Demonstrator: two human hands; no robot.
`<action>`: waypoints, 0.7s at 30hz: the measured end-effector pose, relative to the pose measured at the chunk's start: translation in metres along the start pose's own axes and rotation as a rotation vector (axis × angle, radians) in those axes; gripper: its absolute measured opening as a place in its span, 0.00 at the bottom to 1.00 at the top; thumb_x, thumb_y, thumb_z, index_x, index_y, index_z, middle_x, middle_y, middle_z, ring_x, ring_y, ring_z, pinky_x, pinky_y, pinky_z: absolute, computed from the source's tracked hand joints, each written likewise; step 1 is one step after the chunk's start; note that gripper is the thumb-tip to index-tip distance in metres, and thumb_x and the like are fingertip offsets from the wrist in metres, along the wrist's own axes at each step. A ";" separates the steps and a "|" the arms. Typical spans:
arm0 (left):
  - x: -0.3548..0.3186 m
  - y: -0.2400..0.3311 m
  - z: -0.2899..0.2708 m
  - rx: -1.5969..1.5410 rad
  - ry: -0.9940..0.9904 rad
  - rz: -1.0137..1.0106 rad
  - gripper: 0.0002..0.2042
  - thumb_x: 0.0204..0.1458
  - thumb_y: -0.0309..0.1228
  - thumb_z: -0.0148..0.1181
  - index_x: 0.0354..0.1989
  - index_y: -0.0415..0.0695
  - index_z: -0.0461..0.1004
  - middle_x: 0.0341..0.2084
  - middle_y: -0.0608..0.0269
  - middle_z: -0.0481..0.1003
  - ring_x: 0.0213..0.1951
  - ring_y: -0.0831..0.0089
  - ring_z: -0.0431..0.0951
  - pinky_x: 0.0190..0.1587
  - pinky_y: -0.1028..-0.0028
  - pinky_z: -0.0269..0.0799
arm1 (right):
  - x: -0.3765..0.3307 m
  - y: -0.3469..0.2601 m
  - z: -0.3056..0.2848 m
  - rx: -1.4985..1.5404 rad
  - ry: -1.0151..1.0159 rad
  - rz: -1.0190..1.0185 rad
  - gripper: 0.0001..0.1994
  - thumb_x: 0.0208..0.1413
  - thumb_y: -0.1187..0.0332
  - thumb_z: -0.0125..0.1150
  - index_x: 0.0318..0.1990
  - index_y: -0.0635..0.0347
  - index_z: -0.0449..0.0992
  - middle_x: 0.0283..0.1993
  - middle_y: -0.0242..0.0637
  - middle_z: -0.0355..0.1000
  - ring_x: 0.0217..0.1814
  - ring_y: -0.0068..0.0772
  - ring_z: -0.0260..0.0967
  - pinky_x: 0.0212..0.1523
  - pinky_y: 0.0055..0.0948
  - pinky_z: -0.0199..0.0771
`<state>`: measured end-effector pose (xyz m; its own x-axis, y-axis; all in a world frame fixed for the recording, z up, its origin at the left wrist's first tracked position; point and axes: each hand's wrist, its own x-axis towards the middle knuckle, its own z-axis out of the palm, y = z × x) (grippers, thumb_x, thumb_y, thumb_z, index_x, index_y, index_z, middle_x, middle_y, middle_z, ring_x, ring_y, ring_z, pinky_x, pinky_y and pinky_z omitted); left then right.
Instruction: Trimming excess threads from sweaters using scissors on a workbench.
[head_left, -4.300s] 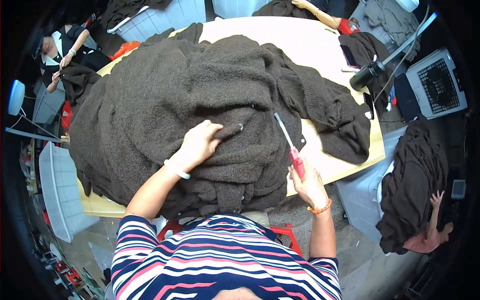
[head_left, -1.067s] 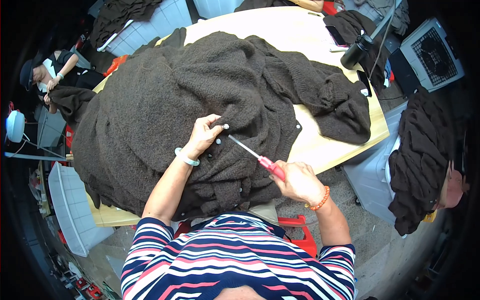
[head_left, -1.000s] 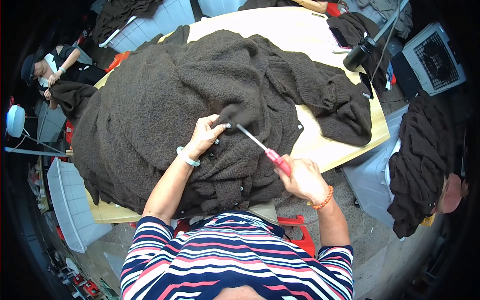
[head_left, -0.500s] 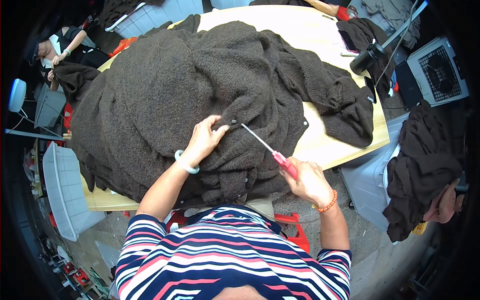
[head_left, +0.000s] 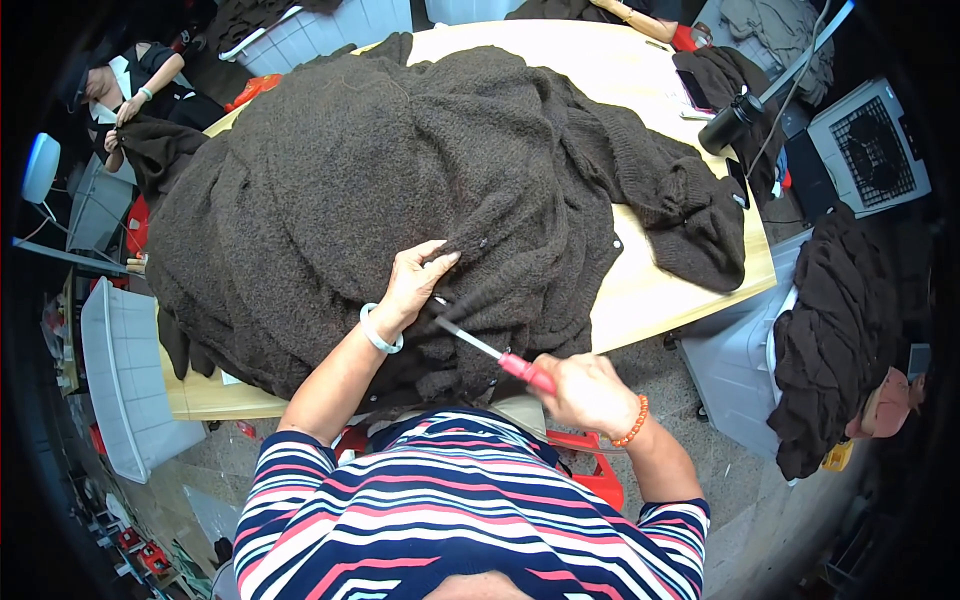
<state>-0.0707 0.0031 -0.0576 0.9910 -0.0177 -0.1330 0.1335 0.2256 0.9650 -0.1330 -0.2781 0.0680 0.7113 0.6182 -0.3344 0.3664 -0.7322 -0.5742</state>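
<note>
A large dark brown knitted garment (head_left: 320,190) is heaped over most of the table, with several small shiny buttons along its edges; one button (head_left: 617,243) shows at the right. The thumb and fingers of my left hand (head_left: 408,288) are closed on a fold of the knit near the middle. In my right hand (head_left: 592,395) is a tool with a red handle (head_left: 524,371) and a thin metal shaft. Its tip points at the knit just below my left hand, by a small pale spot; whether it touches, I cannot tell.
The pale wooden table (head_left: 640,305) shows at the right, with a black bottle (head_left: 733,122) at its far right edge. White bins stand either side; dark garments (head_left: 835,340) hang over the right one. At far left a person (head_left: 135,90) holds dark cloth. A red stool (head_left: 598,480) is below.
My right hand and the red-handled tool have moved down and left, so the tip is now below my left hand. My left hand has shifted slightly and keeps its hold on the knit.
</note>
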 end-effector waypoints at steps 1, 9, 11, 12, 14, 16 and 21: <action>-0.002 -0.001 -0.002 -0.056 -0.012 -0.059 0.11 0.58 0.26 0.62 0.48 0.38 0.78 0.39 0.68 0.80 0.39 0.82 0.77 0.45 0.80 0.73 | 0.001 -0.004 0.001 -0.009 -0.054 -0.033 0.07 0.56 0.64 0.59 0.37 0.56 0.74 0.23 0.50 0.73 0.30 0.56 0.75 0.33 0.49 0.74; -0.033 0.008 -0.015 0.429 -0.026 0.094 0.25 0.59 0.26 0.59 0.64 0.35 0.61 0.55 0.61 0.71 0.53 0.76 0.71 0.57 0.76 0.67 | -0.008 -0.005 -0.002 -0.035 0.110 0.052 0.07 0.57 0.66 0.57 0.38 0.58 0.71 0.22 0.48 0.73 0.29 0.55 0.75 0.32 0.50 0.74; -0.037 0.005 -0.012 0.514 0.037 0.061 0.19 0.59 0.25 0.58 0.59 0.34 0.67 0.48 0.65 0.75 0.50 0.78 0.72 0.54 0.77 0.68 | -0.009 -0.008 0.000 -0.047 0.179 0.098 0.07 0.57 0.66 0.57 0.39 0.59 0.72 0.22 0.48 0.73 0.29 0.55 0.75 0.32 0.50 0.75; -0.038 0.005 -0.011 0.561 0.064 0.035 0.17 0.60 0.25 0.57 0.56 0.34 0.70 0.45 0.65 0.76 0.48 0.78 0.73 0.53 0.78 0.68 | -0.010 -0.009 0.005 -0.049 0.178 0.099 0.07 0.57 0.66 0.57 0.39 0.59 0.72 0.22 0.48 0.73 0.29 0.55 0.75 0.32 0.50 0.75; -0.030 -0.011 -0.018 0.346 0.123 0.081 0.12 0.61 0.25 0.56 0.51 0.35 0.74 0.38 0.69 0.78 0.42 0.81 0.74 0.48 0.80 0.69 | -0.011 -0.015 0.015 -0.037 0.025 0.007 0.07 0.56 0.66 0.59 0.39 0.56 0.72 0.25 0.49 0.74 0.32 0.57 0.75 0.36 0.50 0.74; -0.030 -0.013 -0.021 -0.046 0.140 -0.030 0.09 0.62 0.26 0.54 0.47 0.36 0.75 0.37 0.71 0.76 0.38 0.83 0.73 0.42 0.80 0.70 | -0.009 -0.023 0.011 -0.027 -0.042 -0.003 0.08 0.56 0.65 0.59 0.39 0.56 0.73 0.24 0.48 0.74 0.31 0.56 0.75 0.35 0.50 0.75; -0.025 -0.007 -0.017 -0.264 0.238 -0.097 0.10 0.62 0.27 0.55 0.49 0.38 0.74 0.42 0.65 0.78 0.42 0.76 0.77 0.45 0.73 0.75 | -0.010 -0.018 0.019 -0.012 0.025 0.050 0.07 0.57 0.65 0.58 0.38 0.57 0.73 0.24 0.50 0.73 0.31 0.57 0.75 0.34 0.51 0.74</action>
<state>-0.0971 0.0180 -0.0651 0.9389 0.1690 -0.2997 0.1877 0.4784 0.8578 -0.1583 -0.2656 0.0676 0.7435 0.5737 -0.3436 0.3370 -0.7652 -0.5486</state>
